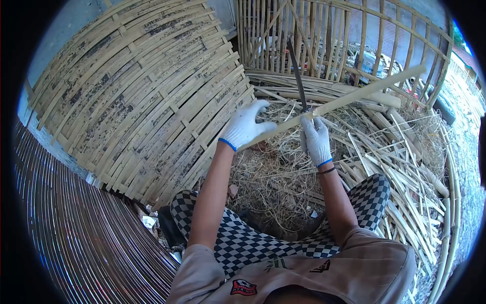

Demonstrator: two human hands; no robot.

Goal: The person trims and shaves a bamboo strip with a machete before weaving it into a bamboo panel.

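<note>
A long pale bamboo strip (362,95) slants across the middle, from below my left hand up to the right. My left hand (245,125), in a white glove with a blue cuff, lies by the strip's lower end, thumb and fingers spread apart. Gloved the same way, my right hand (316,139) is closed around the handle of a long dark-bladed knife (297,76). The blade points up and away from me, crossing behind the strip in this view. Most of the handle is hidden by the glove.
A woven bamboo panel (136,101) leans at the left, above a dark ribbed surface (86,228). Shavings (273,177) cover the ground between my checkered legs. Split bamboo pieces (405,197) lie at the right. A bamboo slat fence (324,40) stands at the back.
</note>
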